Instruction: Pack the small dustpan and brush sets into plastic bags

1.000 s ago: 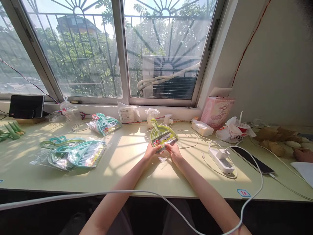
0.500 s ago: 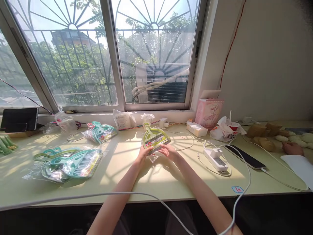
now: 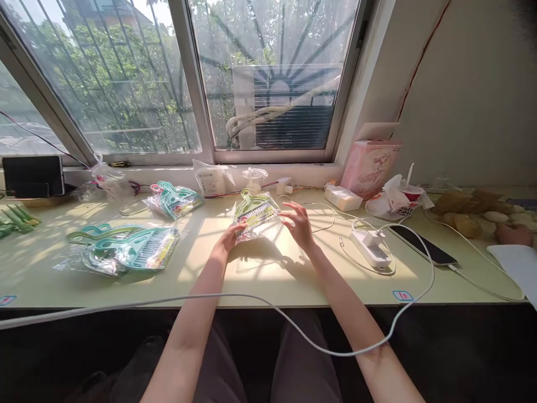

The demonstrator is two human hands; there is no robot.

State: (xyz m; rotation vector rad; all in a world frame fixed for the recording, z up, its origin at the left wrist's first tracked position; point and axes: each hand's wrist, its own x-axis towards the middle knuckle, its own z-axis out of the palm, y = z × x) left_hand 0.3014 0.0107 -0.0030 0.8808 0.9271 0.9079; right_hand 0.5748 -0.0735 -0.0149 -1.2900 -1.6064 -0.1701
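A small green dustpan and brush set (image 3: 254,211) in clear plastic packaging is tilted up over the table in front of me. My left hand (image 3: 230,236) grips its lower left corner, thumb over the printed label. Just right of the set, my right hand (image 3: 298,225) is off it, fingers apart and slightly curled. Several teal and green packed dustpan sets (image 3: 130,246) lie in an overlapping pile on the left. Behind them sits a smaller pile of similar sets (image 3: 175,200), with teal and pink handles.
A white cable (image 3: 251,298) hangs across in front of my forearms. To the right are a power strip (image 3: 369,249), a phone (image 3: 422,245) and a pink box (image 3: 372,168). Another person's hand (image 3: 514,235) is at the far right. A tablet (image 3: 32,176) stands far left.
My right hand has let go of the dustpan set and moved up and right, its fingers spreading. My left hand still holds the set. The view has tipped downward.
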